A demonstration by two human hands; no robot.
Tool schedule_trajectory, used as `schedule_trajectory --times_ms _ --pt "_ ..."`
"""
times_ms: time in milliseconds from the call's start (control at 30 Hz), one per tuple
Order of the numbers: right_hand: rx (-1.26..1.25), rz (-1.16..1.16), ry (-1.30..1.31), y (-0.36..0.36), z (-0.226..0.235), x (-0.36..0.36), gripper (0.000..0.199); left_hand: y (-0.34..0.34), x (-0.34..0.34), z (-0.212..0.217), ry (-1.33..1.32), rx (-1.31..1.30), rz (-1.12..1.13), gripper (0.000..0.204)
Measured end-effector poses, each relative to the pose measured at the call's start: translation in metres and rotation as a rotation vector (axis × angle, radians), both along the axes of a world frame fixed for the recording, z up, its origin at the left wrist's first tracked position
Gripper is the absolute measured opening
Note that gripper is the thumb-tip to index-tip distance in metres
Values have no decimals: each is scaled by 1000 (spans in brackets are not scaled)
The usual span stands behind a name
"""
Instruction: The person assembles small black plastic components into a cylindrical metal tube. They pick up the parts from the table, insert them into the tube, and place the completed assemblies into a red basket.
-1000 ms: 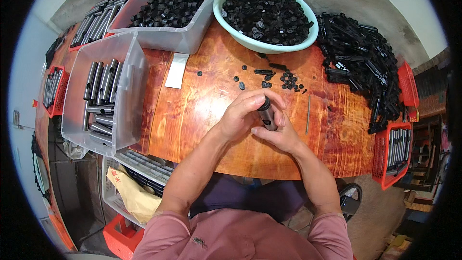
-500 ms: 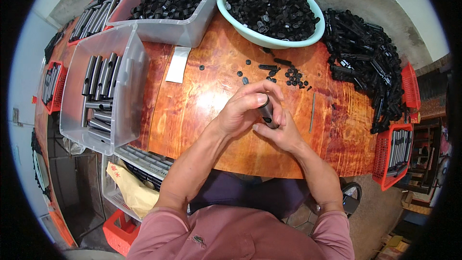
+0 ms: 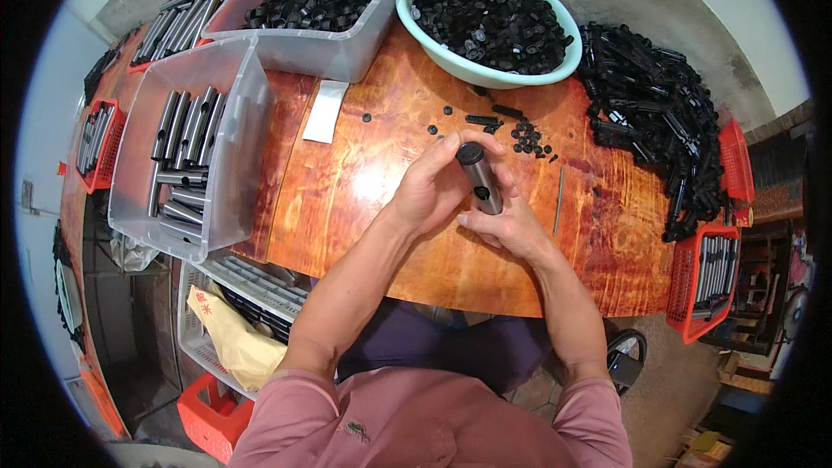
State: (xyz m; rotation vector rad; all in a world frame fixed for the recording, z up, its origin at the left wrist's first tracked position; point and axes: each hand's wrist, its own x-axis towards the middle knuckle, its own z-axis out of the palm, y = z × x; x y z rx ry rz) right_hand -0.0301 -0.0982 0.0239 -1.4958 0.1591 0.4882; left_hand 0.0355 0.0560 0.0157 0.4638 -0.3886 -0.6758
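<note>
Over the near middle of the table, a short dark grey metal tube [image 3: 482, 187] is held between my hands. A black round cap [image 3: 470, 153] sits at its upper end, and a hole shows in its side near the lower end. My left hand [image 3: 431, 186] curls around the upper part, its thumb beside the cap and its fingers behind the tube. The lower end is gripped by my right hand [image 3: 513, 225], with the thumb across in front and the other fingers partly hidden. Small black round parts [image 3: 525, 136] lie on the table just beyond my hands.
A clear plastic bin [image 3: 244, 156] of metal tubes stands at left. Behind are a clear bin [image 3: 355, 48] of black rings and a pale green basin [image 3: 511, 80] of small black parts. Black plastic pieces [image 3: 650, 113] are heaped at right, near a red basket [image 3: 685, 295]. A thin rod [image 3: 558, 199] lies nearby.
My left thumb has moved off the tube's upper end, and the black cap there is now in sight. More of the tube shows between my hands. The view has shifted slightly.
</note>
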Motion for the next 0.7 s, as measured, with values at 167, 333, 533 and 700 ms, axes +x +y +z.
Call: schedule_trajectory --times_ms 167,333,533,700 --pt "-19 0 -58 2 -2 -1 24 2 4 -6 -6 12 -42 39" --pt "-64 -15 -150 5 -7 -1 25 8 6 -2 20 -2 -56 29" --pt "18 181 38 -7 18 -2 27 9 5 -5 -39 -149 -164 22" --pt "115 239 61 -13 7 -9 28 10 6 -13 -121 -171 -232 28"
